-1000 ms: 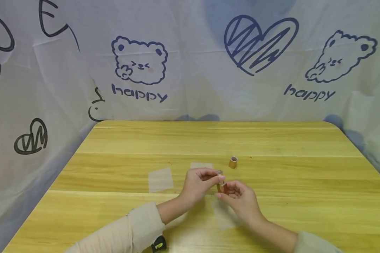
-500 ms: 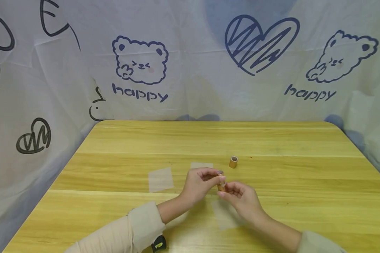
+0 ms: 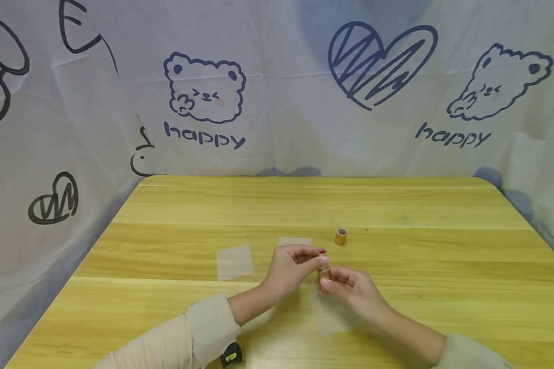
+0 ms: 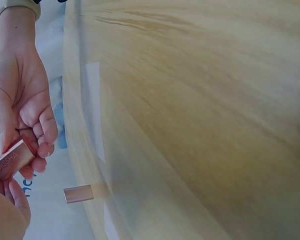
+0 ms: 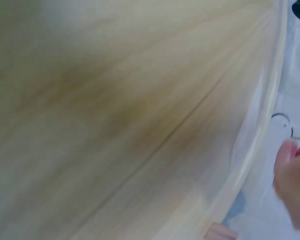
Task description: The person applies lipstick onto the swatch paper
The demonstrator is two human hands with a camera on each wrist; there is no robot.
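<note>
A lipstick (image 3: 325,283) stands about upright between both hands above the table. Its rose-gold body, marked MISSHA, shows in the left wrist view, and red is visible at its top end in the head view. My left hand (image 3: 286,269) pinches the clear upper part between thumb and fingers. Lower down, my right hand (image 3: 357,294) pinches the rose-gold part with thumb and fingers. Behind the hands, an orange-gold cap (image 3: 341,236) stands on the table with its hollow end up. The right wrist view catches only a blurred hand edge and a bit of red.
Pale square sheets (image 3: 234,262) lie on the wooden table (image 3: 166,205), one partly under the right hand. A black object (image 3: 232,354) with a yellow-green mark sits by the left sleeve, partly hidden. A printed cloth (image 3: 286,92) hangs behind the table.
My right hand has shifted slightly down and right with the lower part of the lipstick. Red now shows at the top end, which looked grey before. My left hand has stayed in place.
</note>
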